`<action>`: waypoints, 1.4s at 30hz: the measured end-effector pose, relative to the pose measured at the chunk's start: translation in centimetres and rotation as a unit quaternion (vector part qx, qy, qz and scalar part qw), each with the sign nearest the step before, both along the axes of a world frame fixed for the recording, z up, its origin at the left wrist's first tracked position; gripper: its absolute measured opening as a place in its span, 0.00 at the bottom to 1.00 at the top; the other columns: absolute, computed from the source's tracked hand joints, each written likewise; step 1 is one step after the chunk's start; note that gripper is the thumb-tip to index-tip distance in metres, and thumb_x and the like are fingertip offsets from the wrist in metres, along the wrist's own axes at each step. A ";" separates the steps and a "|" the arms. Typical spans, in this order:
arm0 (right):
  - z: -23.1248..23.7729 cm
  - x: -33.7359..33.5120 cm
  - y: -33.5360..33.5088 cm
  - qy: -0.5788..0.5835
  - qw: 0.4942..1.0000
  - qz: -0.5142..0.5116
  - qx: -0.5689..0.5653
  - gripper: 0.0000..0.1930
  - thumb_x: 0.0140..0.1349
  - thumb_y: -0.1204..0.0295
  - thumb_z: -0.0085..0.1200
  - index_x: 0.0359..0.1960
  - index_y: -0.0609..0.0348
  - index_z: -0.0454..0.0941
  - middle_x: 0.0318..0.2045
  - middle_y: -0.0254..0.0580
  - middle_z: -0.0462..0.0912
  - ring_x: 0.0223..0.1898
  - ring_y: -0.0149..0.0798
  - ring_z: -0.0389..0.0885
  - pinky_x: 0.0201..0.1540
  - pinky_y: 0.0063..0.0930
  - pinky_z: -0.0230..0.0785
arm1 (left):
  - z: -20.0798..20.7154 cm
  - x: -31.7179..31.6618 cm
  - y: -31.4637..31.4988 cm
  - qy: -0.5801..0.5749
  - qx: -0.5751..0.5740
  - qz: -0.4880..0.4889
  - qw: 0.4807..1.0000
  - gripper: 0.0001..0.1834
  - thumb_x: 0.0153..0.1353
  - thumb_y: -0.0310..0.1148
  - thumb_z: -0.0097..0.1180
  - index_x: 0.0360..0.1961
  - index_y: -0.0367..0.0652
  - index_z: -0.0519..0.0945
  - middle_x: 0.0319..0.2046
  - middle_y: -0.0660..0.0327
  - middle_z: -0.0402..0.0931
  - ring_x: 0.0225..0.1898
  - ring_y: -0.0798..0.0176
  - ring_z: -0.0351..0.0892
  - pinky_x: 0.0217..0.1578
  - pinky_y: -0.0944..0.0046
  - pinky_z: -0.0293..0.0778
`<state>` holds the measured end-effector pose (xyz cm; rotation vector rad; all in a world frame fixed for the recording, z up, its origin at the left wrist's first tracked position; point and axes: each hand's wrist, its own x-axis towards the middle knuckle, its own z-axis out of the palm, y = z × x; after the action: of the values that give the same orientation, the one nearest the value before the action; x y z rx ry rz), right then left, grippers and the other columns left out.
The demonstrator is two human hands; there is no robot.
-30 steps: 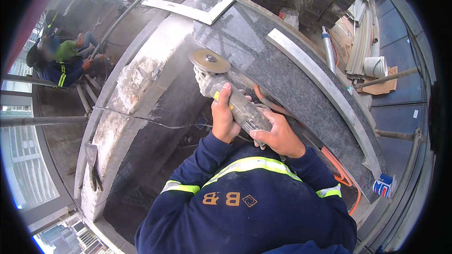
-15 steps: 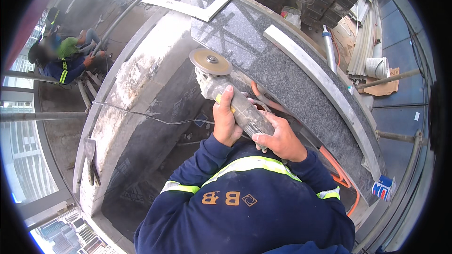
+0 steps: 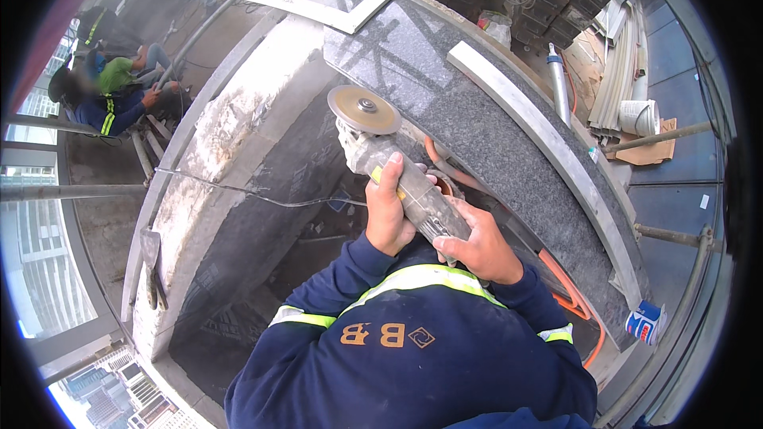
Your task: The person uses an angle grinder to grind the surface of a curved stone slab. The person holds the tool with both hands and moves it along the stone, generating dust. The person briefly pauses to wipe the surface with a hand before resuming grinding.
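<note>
An angle grinder (image 3: 413, 187), grey with dust and with a yellow patch on its side, is held in front of my chest. Its round cutting disc (image 3: 365, 109) faces up at the far end. My left hand (image 3: 389, 206) wraps the body just behind the head, thumb along the top. Around the rear end is my right hand (image 3: 482, 241), thumb lying across it. Some fingers are hidden beneath the tool. Beyond the disc lies a dark speckled granite slab (image 3: 477, 115); the disc appears apart from it.
On the slab rest a long pale bar (image 3: 548, 155) and a white L-shaped square (image 3: 350, 19). A trowel (image 3: 151, 258) lies on the left concrete ledge (image 3: 230, 99). A cable (image 3: 262, 197) crosses the hollow. A blue-white can (image 3: 645, 322) stands right; people sit far left.
The grinder and both hands have shifted slightly right and nearer to me. My grip looks the same.
</note>
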<state>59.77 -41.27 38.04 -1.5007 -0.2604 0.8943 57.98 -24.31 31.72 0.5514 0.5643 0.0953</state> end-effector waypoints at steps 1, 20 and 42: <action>-0.1 0.0 -0.1 -0.001 1.000 0.000 -0.001 0.30 0.61 0.72 0.63 0.65 0.70 0.71 0.35 0.37 0.82 0.30 0.25 0.79 0.34 0.24 0.74 | 0.2 0.0 -0.1 0.004 -0.001 0.004 1.000 0.29 0.70 0.53 0.59 0.51 0.33 0.74 0.38 0.50 0.79 0.38 0.55 0.85 0.41 0.52 0.86; -0.9 1.6 2.0 0.001 1.000 0.009 0.029 0.29 0.62 0.73 0.63 0.64 0.71 0.71 0.38 0.39 0.80 0.30 0.27 0.79 0.34 0.24 0.74 | -1.3 1.5 2.1 -0.010 0.007 0.010 1.000 0.30 0.70 0.53 0.60 0.55 0.37 0.69 0.45 0.51 0.76 0.42 0.53 0.83 0.43 0.48 0.85; -2.3 2.4 4.0 -0.010 1.000 -0.011 0.026 0.29 0.62 0.71 0.63 0.64 0.72 0.71 0.32 0.37 0.81 0.25 0.25 0.78 0.26 0.21 0.71 | -3.2 3.2 4.5 0.016 -0.004 -0.018 1.000 0.36 0.67 0.60 0.59 0.52 0.32 0.73 0.38 0.47 0.79 0.39 0.50 0.83 0.44 0.51 0.83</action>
<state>62.14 -37.22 35.72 -1.4620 -0.2788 0.8487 61.22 -19.81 28.56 0.5554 0.5852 0.0493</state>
